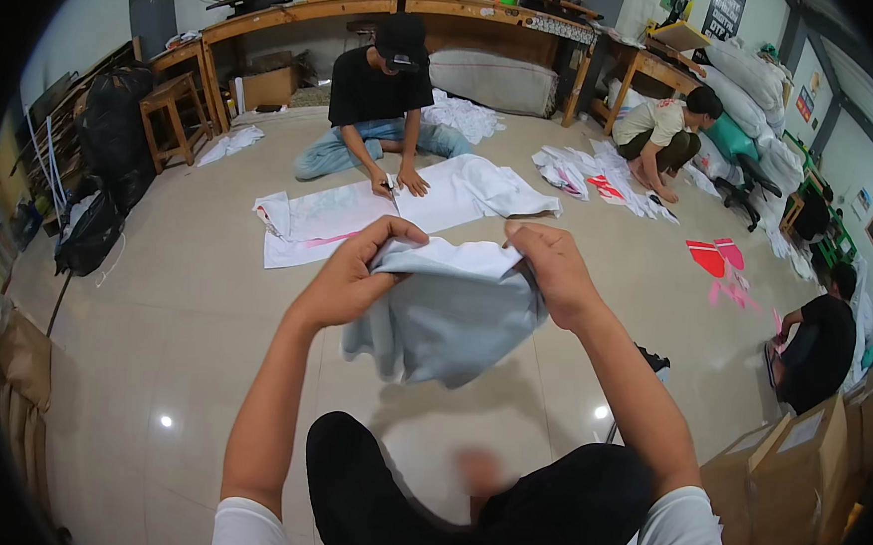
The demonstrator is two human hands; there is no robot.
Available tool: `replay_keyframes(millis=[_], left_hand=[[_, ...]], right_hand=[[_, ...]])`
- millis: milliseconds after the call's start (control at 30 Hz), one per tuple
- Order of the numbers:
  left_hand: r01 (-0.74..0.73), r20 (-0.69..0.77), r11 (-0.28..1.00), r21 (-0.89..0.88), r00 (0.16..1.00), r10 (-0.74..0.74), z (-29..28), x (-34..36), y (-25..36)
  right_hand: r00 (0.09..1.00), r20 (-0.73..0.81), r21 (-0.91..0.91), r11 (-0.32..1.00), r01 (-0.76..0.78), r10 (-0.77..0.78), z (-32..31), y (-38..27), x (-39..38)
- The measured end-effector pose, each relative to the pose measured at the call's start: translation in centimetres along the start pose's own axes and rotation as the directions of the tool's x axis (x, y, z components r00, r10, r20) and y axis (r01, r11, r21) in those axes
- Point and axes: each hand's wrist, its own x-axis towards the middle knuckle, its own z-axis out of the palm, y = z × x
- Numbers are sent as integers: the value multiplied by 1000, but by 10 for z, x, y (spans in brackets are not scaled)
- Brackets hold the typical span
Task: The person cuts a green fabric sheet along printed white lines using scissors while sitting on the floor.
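Observation:
A white piece of fabric hangs in front of me above the floor, its lower part in grey shade. My left hand pinches its upper left edge between thumb and fingers. At the upper right edge my right hand grips the same cloth. The edge between the hands is stretched loosely, and the rest drapes down in folds. Just beyond lies a long white cloth with faint pink marks, spread on the floor. A co-worker in a black cap holds scissors over it.
Piles of white and red fabric pieces lie right of the co-worker, near a crouching person. Red and pink scraps are farther right. Cardboard boxes stand at my lower right, black bags at the left. A wooden bench runs along the back.

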Motion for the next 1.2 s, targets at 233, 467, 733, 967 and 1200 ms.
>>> replay_keyframes(millis=[233,467,733,967,1200], left_hand=[[-28,-13,900,435,999,38,-35,2,-14],[46,8,650,758,997,-80,-61,23,-104],[138,-299,595,792,937,180,-50,-2,-75],[-24,-98,641,768,983,154,26,-75,-132],[82,42,641,763,984,-175,51,-129,-253]], right_hand=[[951,310,-655,729,200,18,-29,37,-20],[988,-4,-889,451,-73,152,-103,97,12],[828,-221,-873,483,68,-516,-131,92,-24],[805,-366,-820,571,-42,-466,-140,187,-103],[917,-278,-837,540,-86,-286,-117,323,-119]])
